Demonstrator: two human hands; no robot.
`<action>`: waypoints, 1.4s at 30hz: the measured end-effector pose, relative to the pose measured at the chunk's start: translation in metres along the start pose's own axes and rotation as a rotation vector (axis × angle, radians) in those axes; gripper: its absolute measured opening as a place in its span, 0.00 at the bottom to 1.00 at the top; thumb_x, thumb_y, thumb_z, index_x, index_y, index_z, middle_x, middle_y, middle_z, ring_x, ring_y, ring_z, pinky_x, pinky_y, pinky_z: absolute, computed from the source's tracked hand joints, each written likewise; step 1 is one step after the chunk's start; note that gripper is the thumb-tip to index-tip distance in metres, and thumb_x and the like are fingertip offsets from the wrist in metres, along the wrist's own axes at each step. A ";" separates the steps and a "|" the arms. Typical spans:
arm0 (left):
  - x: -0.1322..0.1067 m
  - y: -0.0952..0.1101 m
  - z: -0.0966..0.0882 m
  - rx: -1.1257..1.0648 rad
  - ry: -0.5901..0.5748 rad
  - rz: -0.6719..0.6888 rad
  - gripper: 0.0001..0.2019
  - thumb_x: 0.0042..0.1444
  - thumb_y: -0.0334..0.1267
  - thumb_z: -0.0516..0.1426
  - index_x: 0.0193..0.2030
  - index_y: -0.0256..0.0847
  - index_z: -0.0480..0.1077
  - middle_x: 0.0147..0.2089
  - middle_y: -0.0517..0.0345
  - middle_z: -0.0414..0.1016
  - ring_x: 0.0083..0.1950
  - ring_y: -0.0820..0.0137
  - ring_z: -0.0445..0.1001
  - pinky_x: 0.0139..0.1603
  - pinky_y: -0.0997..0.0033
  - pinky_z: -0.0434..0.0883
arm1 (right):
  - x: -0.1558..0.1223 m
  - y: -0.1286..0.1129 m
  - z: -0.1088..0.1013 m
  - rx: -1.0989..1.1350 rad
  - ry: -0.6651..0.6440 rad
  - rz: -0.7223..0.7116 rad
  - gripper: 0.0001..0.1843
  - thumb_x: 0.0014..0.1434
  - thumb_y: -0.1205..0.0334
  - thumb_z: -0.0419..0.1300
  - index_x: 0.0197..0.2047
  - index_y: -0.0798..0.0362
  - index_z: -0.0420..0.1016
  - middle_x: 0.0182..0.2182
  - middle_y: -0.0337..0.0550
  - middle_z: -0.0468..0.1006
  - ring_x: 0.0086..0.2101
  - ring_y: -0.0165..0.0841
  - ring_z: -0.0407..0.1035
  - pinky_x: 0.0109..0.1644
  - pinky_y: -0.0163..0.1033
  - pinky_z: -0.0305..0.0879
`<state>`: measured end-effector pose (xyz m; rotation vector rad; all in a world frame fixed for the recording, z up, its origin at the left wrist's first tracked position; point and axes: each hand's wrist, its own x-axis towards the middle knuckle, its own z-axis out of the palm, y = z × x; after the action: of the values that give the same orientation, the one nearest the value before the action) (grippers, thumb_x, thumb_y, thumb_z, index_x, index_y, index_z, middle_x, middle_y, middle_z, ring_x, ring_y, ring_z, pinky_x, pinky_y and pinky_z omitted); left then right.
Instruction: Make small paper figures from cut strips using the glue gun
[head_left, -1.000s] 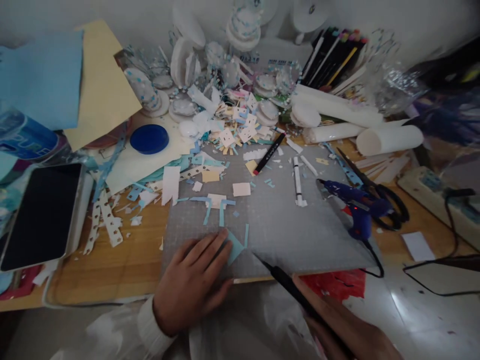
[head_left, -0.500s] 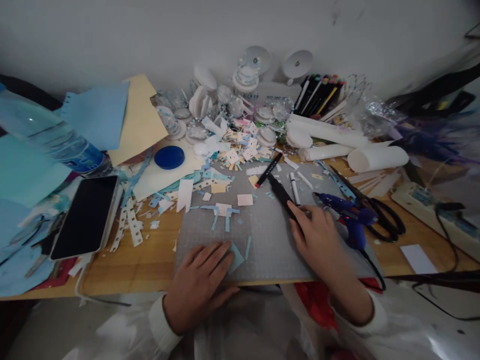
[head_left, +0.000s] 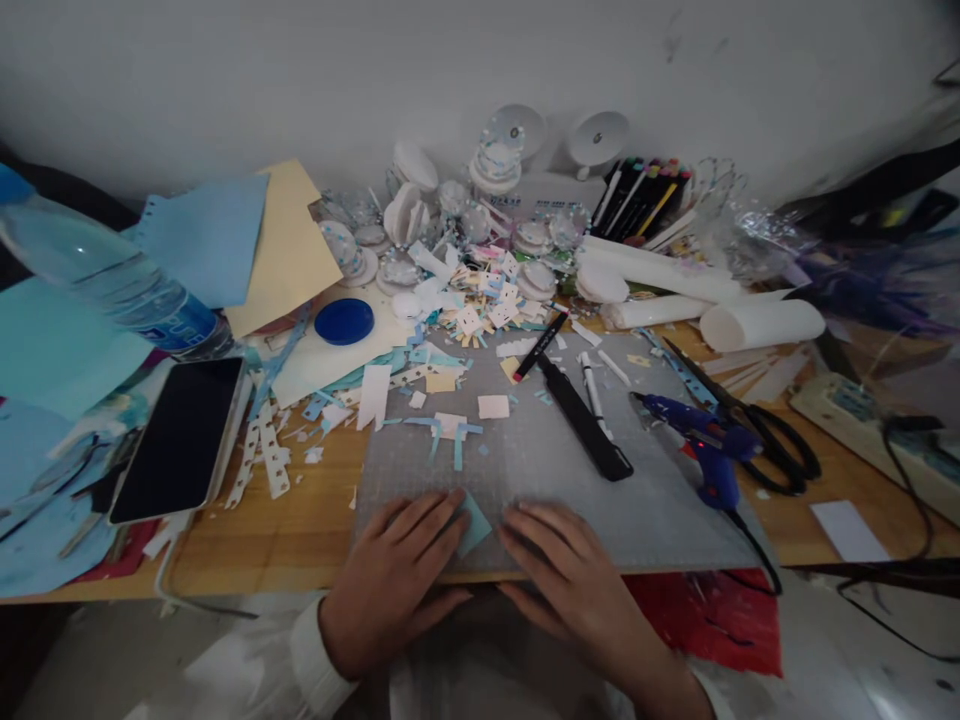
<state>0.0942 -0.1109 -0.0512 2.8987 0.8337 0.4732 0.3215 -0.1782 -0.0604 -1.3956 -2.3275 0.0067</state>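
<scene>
Pressing my left hand flat with the fingers spread, I pin a light-blue paper scrap against the near edge of the grey cutting mat. The scrap is thin and matte, and one pointed corner sticks out past my fingertips. My right hand lies open, palm down on the mat, gripping nothing, with its fingertips just beside the scrap.

The mat has a fine printed grid, too faint for me to read any numbers. A slim black craft knife lies loose on it, further from me, beside a black marker with a red end. At the mat's right edge lies a blue plastic glue gun, with black-handled scissors just beyond it.

To the left, a phone lies on the wooden table with its glossy screen dark. Beyond it is a clear water bottle on its side; its blue label is too blurred to read. Far back are a round blue lid and white paper rolls.
</scene>
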 end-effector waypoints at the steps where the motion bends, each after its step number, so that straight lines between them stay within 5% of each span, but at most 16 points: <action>1: -0.002 0.000 0.002 0.008 0.009 0.005 0.21 0.63 0.51 0.52 0.55 0.39 0.70 0.58 0.51 0.74 0.56 0.62 0.70 0.54 0.61 0.63 | -0.003 0.000 0.001 0.012 0.033 -0.015 0.13 0.64 0.61 0.56 0.49 0.55 0.74 0.47 0.45 0.78 0.49 0.38 0.69 0.52 0.46 0.69; 7: -0.016 -0.003 0.012 -0.010 0.115 0.084 0.09 0.63 0.41 0.55 0.45 0.43 0.73 0.49 0.59 0.80 0.49 0.70 0.73 0.52 0.66 0.65 | -0.011 -0.009 0.006 0.206 0.165 -0.005 0.08 0.62 0.70 0.59 0.44 0.54 0.76 0.37 0.40 0.81 0.39 0.32 0.72 0.45 0.41 0.71; 12: -0.012 -0.023 -0.015 -0.115 0.159 0.143 0.11 0.64 0.29 0.50 0.45 0.43 0.72 0.40 0.59 0.82 0.41 0.73 0.76 0.45 0.70 0.69 | -0.004 -0.002 -0.021 0.645 0.131 0.153 0.07 0.60 0.68 0.61 0.41 0.49 0.76 0.33 0.40 0.80 0.36 0.31 0.73 0.40 0.35 0.73; 18: 0.015 -0.098 -0.050 0.101 0.343 -0.180 0.17 0.64 0.31 0.50 0.58 0.42 0.66 0.52 0.46 0.76 0.50 0.59 0.74 0.49 0.57 0.70 | 0.010 0.009 -0.054 0.832 0.233 0.366 0.06 0.61 0.63 0.60 0.34 0.47 0.78 0.28 0.39 0.78 0.30 0.29 0.74 0.33 0.29 0.71; 23: 0.052 -0.134 -0.047 0.242 0.195 -0.389 0.23 0.59 0.25 0.46 0.61 0.32 0.64 0.60 0.35 0.68 0.59 0.45 0.66 0.55 0.41 0.64 | 0.035 0.019 -0.058 0.868 0.178 0.439 0.10 0.62 0.59 0.58 0.31 0.47 0.79 0.29 0.39 0.79 0.32 0.30 0.74 0.33 0.29 0.69; 26: 0.066 -0.122 -0.046 -0.014 0.288 -0.323 0.25 0.57 0.24 0.46 0.62 0.34 0.63 0.64 0.39 0.63 0.65 0.51 0.60 0.62 0.46 0.60 | 0.062 0.029 -0.058 0.869 0.178 0.435 0.10 0.61 0.58 0.60 0.31 0.47 0.80 0.28 0.39 0.78 0.31 0.29 0.72 0.33 0.30 0.68; 28: 0.074 -0.104 -0.048 -0.335 0.390 -0.309 0.21 0.59 0.27 0.48 0.58 0.39 0.67 0.59 0.46 0.69 0.62 0.58 0.65 0.62 0.55 0.63 | 0.085 0.035 -0.053 0.883 0.180 0.419 0.09 0.60 0.58 0.60 0.31 0.47 0.81 0.28 0.39 0.78 0.30 0.29 0.72 0.34 0.31 0.68; 32: 0.084 -0.071 -0.047 -0.895 0.156 -0.365 0.10 0.63 0.39 0.52 0.44 0.39 0.73 0.42 0.52 0.76 0.44 0.65 0.74 0.44 0.68 0.70 | 0.121 0.040 -0.030 0.995 0.187 0.404 0.09 0.60 0.57 0.60 0.35 0.48 0.82 0.30 0.39 0.80 0.32 0.30 0.73 0.36 0.33 0.68; 37: 0.079 -0.062 -0.029 -1.015 0.093 -0.369 0.10 0.60 0.40 0.56 0.31 0.38 0.70 0.30 0.59 0.69 0.32 0.72 0.68 0.34 0.74 0.65 | 0.130 0.036 -0.002 1.012 0.186 0.375 0.09 0.60 0.59 0.60 0.33 0.49 0.81 0.24 0.37 0.77 0.27 0.28 0.69 0.30 0.32 0.64; 42: 0.072 -0.065 -0.026 -1.085 0.018 -0.417 0.10 0.62 0.38 0.54 0.31 0.38 0.71 0.30 0.59 0.70 0.33 0.73 0.67 0.35 0.75 0.64 | 0.119 0.035 0.004 0.989 0.216 0.327 0.07 0.60 0.64 0.61 0.39 0.47 0.81 0.27 0.37 0.75 0.28 0.27 0.68 0.29 0.31 0.62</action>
<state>0.1116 -0.0178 -0.0181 1.6922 0.7944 0.6355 0.3010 -0.0595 -0.0290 -1.1185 -1.4979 0.9133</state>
